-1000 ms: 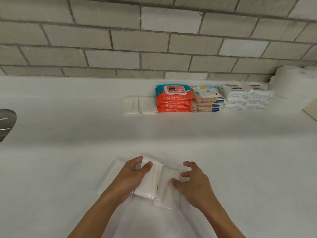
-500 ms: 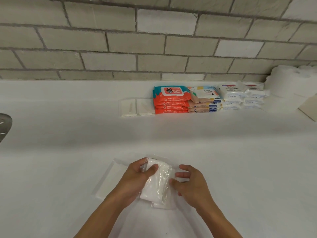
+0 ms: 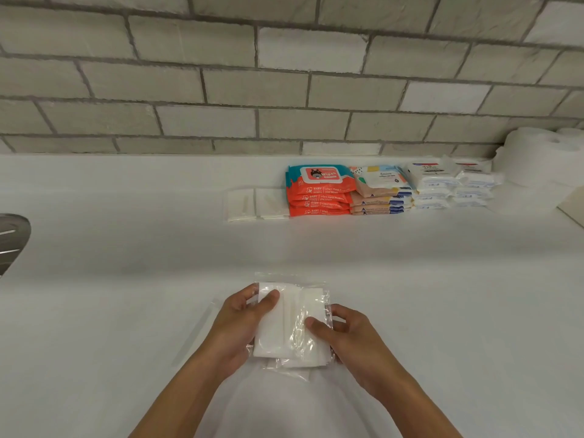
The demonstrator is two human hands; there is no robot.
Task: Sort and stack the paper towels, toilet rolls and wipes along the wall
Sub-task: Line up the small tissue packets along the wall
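Note:
Both hands hold a small stack of white tissue packs in clear plastic (image 3: 289, 324) just above the near part of the white counter. My left hand (image 3: 240, 324) grips its left edge with the thumb on top. My right hand (image 3: 344, 336) grips the right edge, thumb pressed on the wrapper. Along the wall sit two flat clear packs (image 3: 257, 205), a stack of orange baby wipes (image 3: 319, 197), a stack of peach patterned wipes (image 3: 380, 192), two stacks of white wipe packs (image 3: 455, 188) and white paper rolls (image 3: 534, 159).
Another flat clear pack (image 3: 196, 333) lies on the counter left of my left hand. A metal object (image 3: 12, 238) shows at the left edge. A beige board corner (image 3: 573, 207) sits at the right. A grey brick wall (image 3: 284, 90) backs the white counter (image 3: 126, 248).
The two packs that lay side by side under my hands are now gathered into one stack and lifted off the counter. The camera has shifted slightly.

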